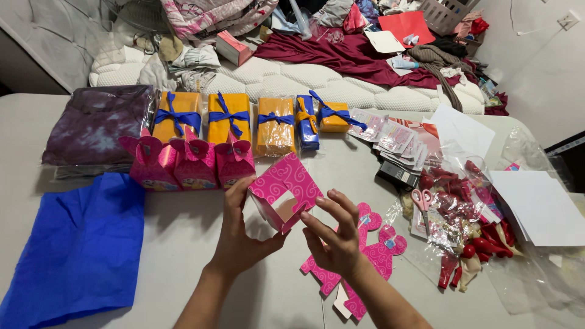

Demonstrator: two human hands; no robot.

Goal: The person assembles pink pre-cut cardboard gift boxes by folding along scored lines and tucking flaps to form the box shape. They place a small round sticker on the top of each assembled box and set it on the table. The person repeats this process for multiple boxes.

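Observation:
My left hand (239,234) grips a pink swirl-patterned cardboard box (285,190) that is partly folded, tilted, with its open side toward me. The fingertips of my right hand (335,234) touch the box's lower right flap. Under my right hand lie flat pink unfolded box blanks (378,244) on the white table (201,244). Behind the box stand three folded pink boxes (186,163) with bow-shaped tops. Past them is a row of orange packages tied with blue ribbon (228,119).
A blue tissue sheet (76,244) lies at the left, a purple bagged cloth (97,125) behind it. At the right are pink scissors (421,201), red balloons in clear plastic (481,234), white paper sheets (539,207) and sticker packs (390,137). A cluttered bed (341,67) is beyond.

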